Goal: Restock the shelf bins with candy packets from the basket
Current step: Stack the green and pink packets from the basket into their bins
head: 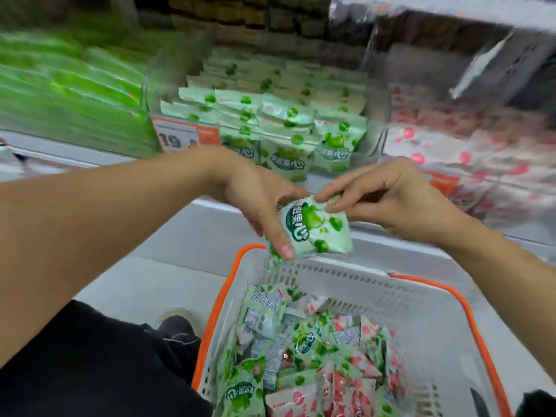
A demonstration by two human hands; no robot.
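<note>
A person's two hands hold a single green candy packet [316,227] above the far rim of a white, orange-handled basket [346,284], just in front of the shelf. The left hand [255,203] grips the packet's left edge, fingers curled round it with the forefinger down its side; the right hand [388,200] pinches its top right corner between thumb and fingertips.

The restock looks only partly done. The middle clear bin [264,115], holding matching green packets, is already well filled, with three packets upright along its front and more stacked behind, too blurred to count. An orange price tag [183,136] hangs at its near left corner. The bin of pink packets [469,152] to the right also holds stock, and a blurred green display [69,94] sits to the left.

Much remains in the basket: a loose heap of green and pink-red packets [307,356], well over a dozen, exact number unclear.
</note>
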